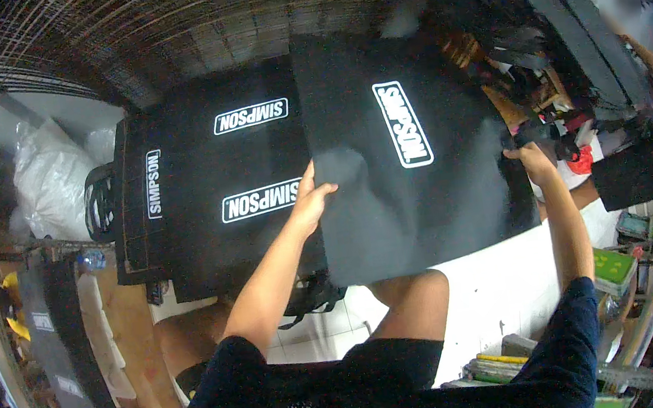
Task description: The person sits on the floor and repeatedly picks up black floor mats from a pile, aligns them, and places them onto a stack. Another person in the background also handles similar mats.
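Between my hands is a large black sheet (456, 196), flexible like fabric, with a white printed label near its top middle. My left hand (312, 202) pinches its left edge, thumb on top. At the opposite edge, my right hand (531, 159) grips the sheet with the fingers partly behind it. The sheet is tilted and bulges slightly in the middle. Under its left side lie more black printed panels (199, 162), bearing several white labels. A looped black strap (101, 203) sticks out at their left end.
Clear plastic bags (55, 180) stand at the left, near a long black printed strip (68, 358) on a wooden board (142, 349). A wire rack (197, 16) spans the far side. Dark material (585, 50) is piled at the right, where another person's arm (649, 60) shows.
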Tool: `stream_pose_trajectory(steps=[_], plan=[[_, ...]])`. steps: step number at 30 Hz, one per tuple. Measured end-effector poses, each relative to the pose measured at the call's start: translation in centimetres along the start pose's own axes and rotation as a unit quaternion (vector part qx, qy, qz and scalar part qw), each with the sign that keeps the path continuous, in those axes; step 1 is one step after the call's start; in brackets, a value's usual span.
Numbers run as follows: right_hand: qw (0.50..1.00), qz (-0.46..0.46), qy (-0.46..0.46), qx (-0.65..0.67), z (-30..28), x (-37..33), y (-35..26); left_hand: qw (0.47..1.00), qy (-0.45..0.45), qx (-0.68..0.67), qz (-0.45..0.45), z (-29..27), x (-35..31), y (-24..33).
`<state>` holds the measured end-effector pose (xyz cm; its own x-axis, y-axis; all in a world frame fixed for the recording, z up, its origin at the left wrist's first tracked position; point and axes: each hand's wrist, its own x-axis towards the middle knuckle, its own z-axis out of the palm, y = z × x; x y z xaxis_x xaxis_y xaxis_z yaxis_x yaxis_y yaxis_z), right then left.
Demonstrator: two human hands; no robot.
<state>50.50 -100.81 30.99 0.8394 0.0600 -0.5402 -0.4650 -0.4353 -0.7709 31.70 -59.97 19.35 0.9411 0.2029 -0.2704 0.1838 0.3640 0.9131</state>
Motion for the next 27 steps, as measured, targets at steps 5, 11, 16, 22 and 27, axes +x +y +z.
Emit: stream_pose_trajectory(steps=[5,11,16,22,27], plan=[[0.974,-0.163,0.136,0.078,-10.7,20.5,19.9,0.965,0.086,0.239,0.062,4.1,6.7,-7.3],[0.947,-0.149,0.193,-0.208,2.3,21.3,15.1,0.882,0.217,0.386,0.160,0.3,7.2,-10.2],[0.979,-0.144,0.132,-0.059,5.5,18.7,12.7,0.870,0.242,0.413,0.116,-0.7,6.1,-9.9],[0.985,-0.060,0.145,-0.075,4.0,19.9,14.8,0.812,0.246,0.482,0.218,-1.1,5.6,-12.0],[0.991,-0.082,0.098,-0.037,5.4,18.7,13.6,0.841,0.225,0.467,0.152,-1.4,4.5,-12.0]])
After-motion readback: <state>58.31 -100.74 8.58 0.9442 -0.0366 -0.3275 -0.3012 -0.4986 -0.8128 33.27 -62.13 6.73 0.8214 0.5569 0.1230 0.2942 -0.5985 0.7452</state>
